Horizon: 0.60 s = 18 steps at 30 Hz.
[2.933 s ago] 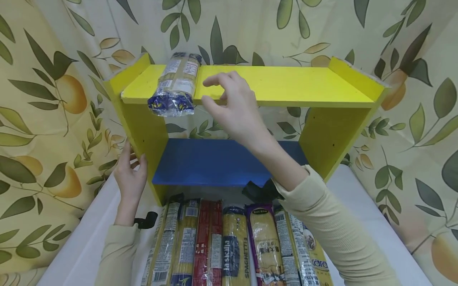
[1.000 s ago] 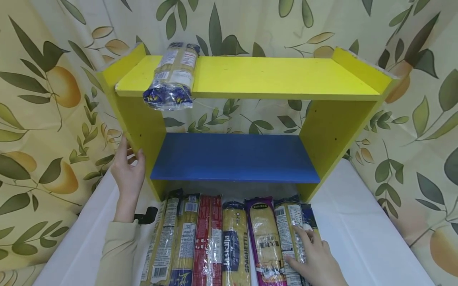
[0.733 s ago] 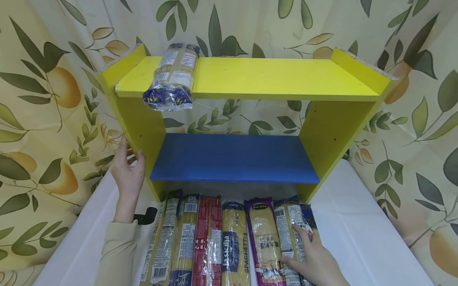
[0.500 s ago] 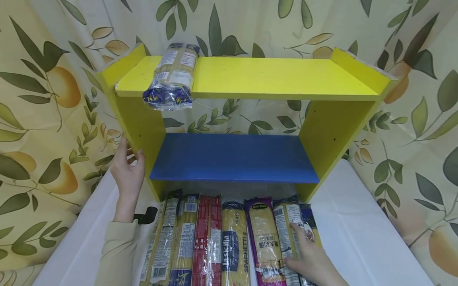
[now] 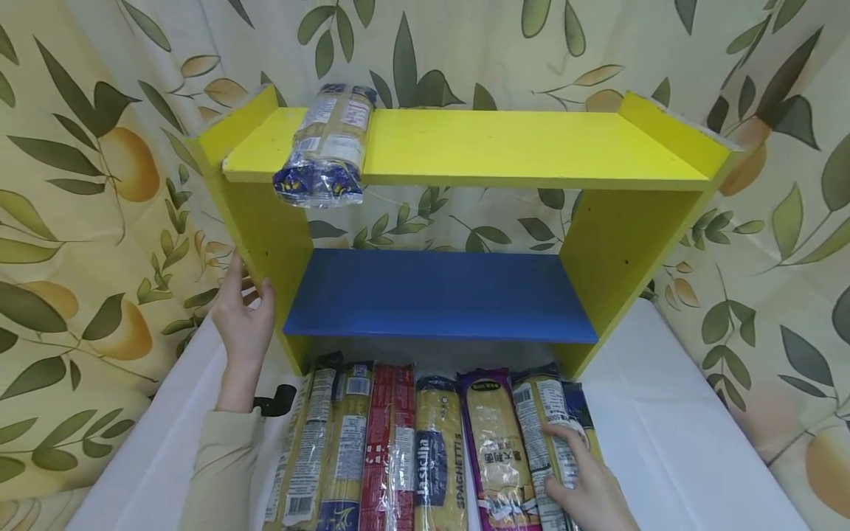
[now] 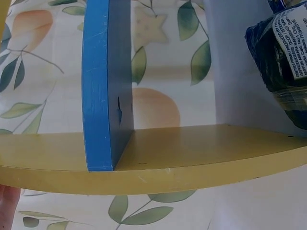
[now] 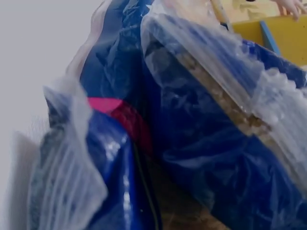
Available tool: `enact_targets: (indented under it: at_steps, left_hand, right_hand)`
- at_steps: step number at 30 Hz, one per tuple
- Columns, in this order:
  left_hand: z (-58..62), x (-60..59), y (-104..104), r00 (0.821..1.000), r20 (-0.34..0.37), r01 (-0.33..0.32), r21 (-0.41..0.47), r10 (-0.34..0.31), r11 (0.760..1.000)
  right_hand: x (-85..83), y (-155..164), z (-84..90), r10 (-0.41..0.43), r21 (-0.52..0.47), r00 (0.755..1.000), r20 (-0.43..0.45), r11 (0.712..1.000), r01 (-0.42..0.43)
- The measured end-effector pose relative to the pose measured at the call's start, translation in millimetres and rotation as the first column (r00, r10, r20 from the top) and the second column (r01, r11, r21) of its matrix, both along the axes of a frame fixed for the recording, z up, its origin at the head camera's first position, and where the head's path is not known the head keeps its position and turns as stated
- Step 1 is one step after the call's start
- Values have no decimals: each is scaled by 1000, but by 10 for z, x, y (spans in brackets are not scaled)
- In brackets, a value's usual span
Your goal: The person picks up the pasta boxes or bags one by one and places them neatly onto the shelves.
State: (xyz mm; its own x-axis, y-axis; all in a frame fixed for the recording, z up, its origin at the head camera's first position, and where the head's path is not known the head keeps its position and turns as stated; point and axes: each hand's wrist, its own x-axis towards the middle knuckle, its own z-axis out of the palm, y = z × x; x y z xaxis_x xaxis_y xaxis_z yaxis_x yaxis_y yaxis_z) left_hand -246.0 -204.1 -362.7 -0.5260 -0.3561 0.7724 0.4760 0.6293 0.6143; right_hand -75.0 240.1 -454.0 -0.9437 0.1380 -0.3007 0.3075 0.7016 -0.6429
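At the left in the head view, my left hand [image 5: 243, 324] grips the front edge of the yellow-and-blue shelf unit [image 5: 268, 258], thumb in front, fingers on the outer side. A sliver of this hand [image 6: 6, 206] shows in the left wrist view. My right hand [image 5: 594, 483] has its index finger and thumb curled on a clear-wrapped spaghetti pack [image 5: 531, 413] with white labels; its other fingers are hidden. Against that pack lies a blue-topped yellow pack [image 5: 587, 420], at the row's right end. The right wrist view shows blue, crimped bag ends [image 7: 192, 120] up close.
Several pasta packs lie side by side, among them a red one [image 5: 390, 442], a "la sicilia" one [image 5: 434, 457] and a purple-edged one [image 5: 494, 450]. Another pack [image 5: 330, 140] rests on the upper yellow shelf, overhanging its front. A blue board [image 5: 441, 291] spans below.
My right hand has come down from beside the pack on the upper shelf to the row's right side, where its fingers shift slightly on the spaghetti pack. The left hand keeps its place.
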Motion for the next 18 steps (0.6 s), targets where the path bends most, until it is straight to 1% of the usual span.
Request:
enact_targets:
  at_steps: [4,6,10,12,14,15,18]
  left_hand:
    - [0,4,9,1000,10,8,6,-8,1000]
    - [-1,11,10,1000,14,11,20,-12,1000]
    - [7,25,9,1000,11,18,40,-18,999]
    - [12,26,11,1000,5,15,45,-15,999]
    - [14,22,13,1000,2,15,46,-15,999]
    - [17,21,16,1000,1,14,46,-14,999]
    - [13,13,11,1000,10,17,41,-17,999]
  right_hand:
    - [54,4,76,8,20,1000,-27,1000,-7]
    - [88,-1,135,30,32,997,-68,999,-28]
    - [145,-22,294,43,15,991,-130,999,-41]
    - [165,-22,363,31,-18,991,-127,999,-33]
    - [198,-19,426,5,-61,995,-104,998,-12]
    - [215,-14,451,-5,-89,997,-79,996,-2]
    - [281,8,497,28,-133,998,-62,990,-36]
